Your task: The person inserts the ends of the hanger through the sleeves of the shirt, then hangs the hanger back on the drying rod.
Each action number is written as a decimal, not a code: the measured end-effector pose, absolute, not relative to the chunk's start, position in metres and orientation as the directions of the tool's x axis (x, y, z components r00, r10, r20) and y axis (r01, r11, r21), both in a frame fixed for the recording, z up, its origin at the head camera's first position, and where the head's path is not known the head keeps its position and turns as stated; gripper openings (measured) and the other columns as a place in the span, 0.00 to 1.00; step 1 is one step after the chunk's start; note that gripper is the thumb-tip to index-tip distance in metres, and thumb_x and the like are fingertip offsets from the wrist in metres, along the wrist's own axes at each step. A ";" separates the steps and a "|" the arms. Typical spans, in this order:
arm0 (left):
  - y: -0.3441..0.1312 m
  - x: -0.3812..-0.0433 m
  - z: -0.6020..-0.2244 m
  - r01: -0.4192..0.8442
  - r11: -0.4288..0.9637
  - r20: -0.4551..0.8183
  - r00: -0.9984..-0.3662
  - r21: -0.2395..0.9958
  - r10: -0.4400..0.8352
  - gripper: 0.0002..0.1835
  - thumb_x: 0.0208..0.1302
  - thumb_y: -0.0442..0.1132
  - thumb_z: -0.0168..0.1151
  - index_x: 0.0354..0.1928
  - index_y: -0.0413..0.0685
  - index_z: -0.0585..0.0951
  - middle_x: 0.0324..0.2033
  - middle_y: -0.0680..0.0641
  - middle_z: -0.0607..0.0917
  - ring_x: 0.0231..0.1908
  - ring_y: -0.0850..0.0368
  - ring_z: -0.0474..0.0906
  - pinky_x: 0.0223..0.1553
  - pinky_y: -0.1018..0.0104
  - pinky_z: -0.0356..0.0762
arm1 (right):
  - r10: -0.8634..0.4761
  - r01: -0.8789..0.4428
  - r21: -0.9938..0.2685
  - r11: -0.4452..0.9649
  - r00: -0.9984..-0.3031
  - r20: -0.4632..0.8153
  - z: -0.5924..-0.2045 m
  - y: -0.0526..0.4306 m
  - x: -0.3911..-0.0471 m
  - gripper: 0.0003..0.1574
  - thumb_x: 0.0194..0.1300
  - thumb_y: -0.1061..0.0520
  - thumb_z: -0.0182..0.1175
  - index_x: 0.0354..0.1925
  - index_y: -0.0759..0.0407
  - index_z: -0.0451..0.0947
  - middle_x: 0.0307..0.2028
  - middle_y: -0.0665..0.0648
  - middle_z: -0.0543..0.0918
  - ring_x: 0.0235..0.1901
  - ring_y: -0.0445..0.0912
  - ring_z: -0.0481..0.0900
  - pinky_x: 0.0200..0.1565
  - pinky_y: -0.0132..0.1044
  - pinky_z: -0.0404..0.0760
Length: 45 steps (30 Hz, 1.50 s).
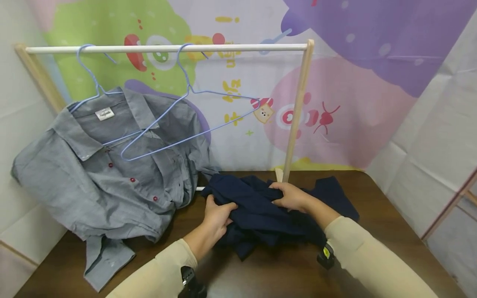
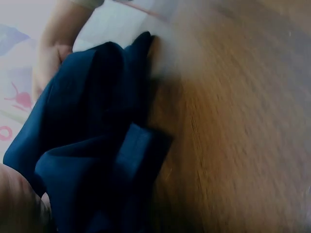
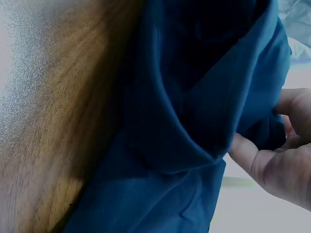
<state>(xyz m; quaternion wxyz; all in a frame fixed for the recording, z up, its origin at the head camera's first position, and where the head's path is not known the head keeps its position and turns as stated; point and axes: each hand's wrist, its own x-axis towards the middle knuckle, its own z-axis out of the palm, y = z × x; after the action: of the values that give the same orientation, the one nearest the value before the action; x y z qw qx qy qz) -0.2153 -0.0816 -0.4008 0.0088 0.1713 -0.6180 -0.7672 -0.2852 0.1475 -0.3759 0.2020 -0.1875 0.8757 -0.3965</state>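
Note:
A dark navy garment (image 1: 257,207) lies bunched on the table; its exact kind is hard to tell among the folds. My left hand (image 1: 216,217) grips its left side, thumb on top of the cloth. On the other side my right hand (image 1: 292,196) pinches the fabric between thumb and fingers, as the right wrist view shows with the hand (image 3: 286,150) at the cloth's edge. In the left wrist view the garment (image 2: 92,121) hangs in folds between both hands, and only a part of the left hand (image 2: 22,201) shows at the lower left corner.
A wooden rack with a white rail (image 1: 238,48) stands at the back of the brown table (image 1: 231,273). On it hang a grey shirt (image 1: 123,182) with red buttons and a bare blue hanger (image 1: 190,142) in front of the shirt. A printed curtain (image 1: 238,124) closes off the back.

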 end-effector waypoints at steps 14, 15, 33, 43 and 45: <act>-0.126 -0.207 -0.385 -0.269 -0.068 -0.255 -0.952 0.961 0.168 0.39 0.64 0.39 0.65 0.70 0.44 0.54 0.56 0.32 0.73 0.46 0.43 0.80 0.45 0.48 0.81 | -0.572 -0.458 -0.620 0.637 -0.820 0.017 -0.337 0.174 -0.253 0.29 0.64 0.56 0.66 0.61 0.61 0.72 0.56 0.68 0.74 0.48 0.59 0.80 0.44 0.50 0.81; -0.132 -0.207 -0.384 -0.256 -0.011 -0.249 -0.946 0.967 0.209 0.39 0.64 0.41 0.66 0.70 0.44 0.55 0.57 0.32 0.72 0.48 0.42 0.79 0.45 0.48 0.81 | -0.589 -0.495 -0.595 0.634 -0.807 0.043 -0.336 0.178 -0.250 0.27 0.64 0.55 0.66 0.59 0.61 0.73 0.55 0.67 0.75 0.49 0.59 0.80 0.45 0.50 0.81; -0.175 -0.195 -0.364 0.492 0.850 0.342 -0.844 0.188 0.413 0.21 0.42 0.37 0.80 0.34 0.47 0.74 0.30 0.50 0.75 0.29 0.53 0.75 0.28 0.58 0.74 | -0.660 -0.555 -0.565 0.610 -0.751 0.025 -0.366 0.231 -0.209 0.27 0.55 0.53 0.73 0.51 0.61 0.77 0.47 0.58 0.79 0.43 0.51 0.79 0.41 0.42 0.82; -0.185 -0.220 -0.388 0.746 0.641 0.481 -0.635 0.180 0.604 0.10 0.51 0.27 0.72 0.35 0.42 0.82 0.35 0.48 0.79 0.38 0.52 0.77 0.41 0.59 0.77 | -0.640 -0.455 -0.631 0.628 -0.763 -0.087 -0.385 0.220 -0.207 0.31 0.52 0.49 0.74 0.51 0.59 0.77 0.42 0.53 0.80 0.38 0.47 0.80 0.40 0.39 0.80; -0.185 -0.222 -0.387 0.744 0.618 0.467 -0.654 0.253 0.596 0.06 0.56 0.28 0.69 0.35 0.43 0.82 0.35 0.50 0.80 0.36 0.54 0.78 0.39 0.62 0.78 | -0.650 -0.472 -0.618 0.629 -0.755 -0.085 -0.387 0.217 -0.208 0.28 0.53 0.51 0.73 0.50 0.60 0.78 0.40 0.52 0.80 0.37 0.46 0.80 0.39 0.38 0.80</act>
<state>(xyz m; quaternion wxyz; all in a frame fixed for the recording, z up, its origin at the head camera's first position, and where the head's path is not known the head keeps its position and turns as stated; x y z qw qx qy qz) -0.2219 -0.1853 -0.3873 0.1713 -0.3793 -0.8830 -0.2168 -0.2076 0.2175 -0.3868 0.1520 -0.3153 0.8896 -0.2934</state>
